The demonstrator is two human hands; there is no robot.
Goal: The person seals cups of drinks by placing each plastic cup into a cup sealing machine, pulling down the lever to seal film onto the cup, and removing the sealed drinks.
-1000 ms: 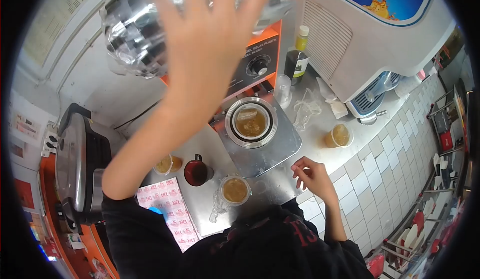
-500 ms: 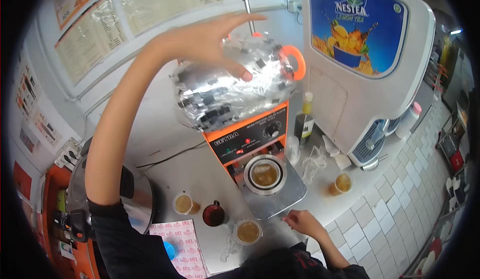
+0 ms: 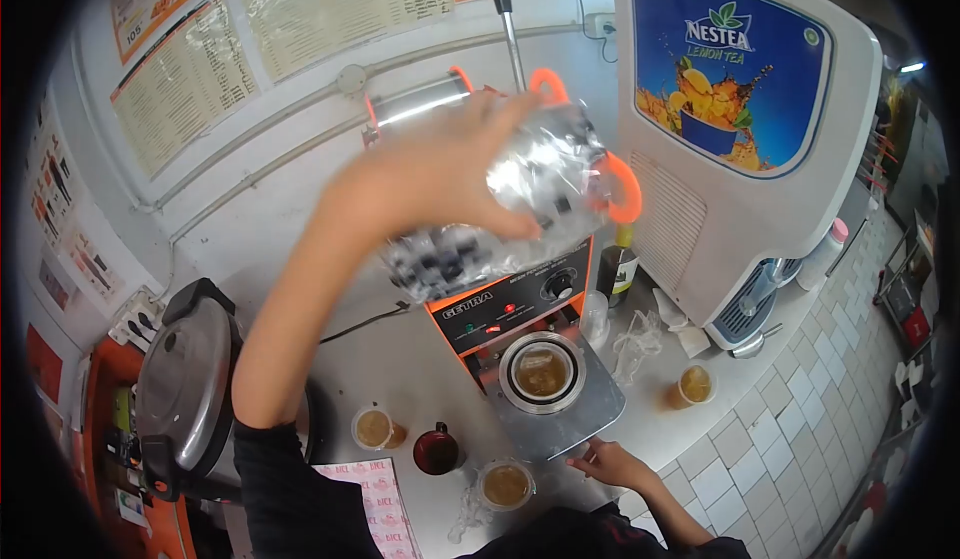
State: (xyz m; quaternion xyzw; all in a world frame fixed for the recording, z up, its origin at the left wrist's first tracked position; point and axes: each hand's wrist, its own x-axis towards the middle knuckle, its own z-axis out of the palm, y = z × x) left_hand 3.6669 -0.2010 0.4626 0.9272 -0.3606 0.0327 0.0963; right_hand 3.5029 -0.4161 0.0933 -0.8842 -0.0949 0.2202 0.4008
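Note:
My left hand (image 3: 450, 179) lies over crumpled silver-and-black plastic film (image 3: 550, 169) on top of the orange cup sealer (image 3: 515, 304). Motion blurs this hand, but its thumb and fingers are spread wide. In the sealer's round holder (image 3: 543, 373) sits a cup of brownish drink (image 3: 540, 371). Low at the front edge of the metal tray (image 3: 540, 444) is my right hand (image 3: 612, 462), its thumb and forefinger slightly apart and no object visible in it. Whether it touches the tray I cannot tell.
Drink cups stand at the left (image 3: 374, 428), front (image 3: 505, 485) and right (image 3: 693, 386), with a dark red mug (image 3: 436, 451) between two of them. A large lidded pot (image 3: 190, 379) is on the left, a drink dispenser (image 3: 670, 189) on the right. A dark bottle (image 3: 620, 269) stands behind.
My left hand has come down and forward over the film, which has shifted toward me and uncovered a roller behind. My right fingers have loosened a little. The whole view has shifted slightly.

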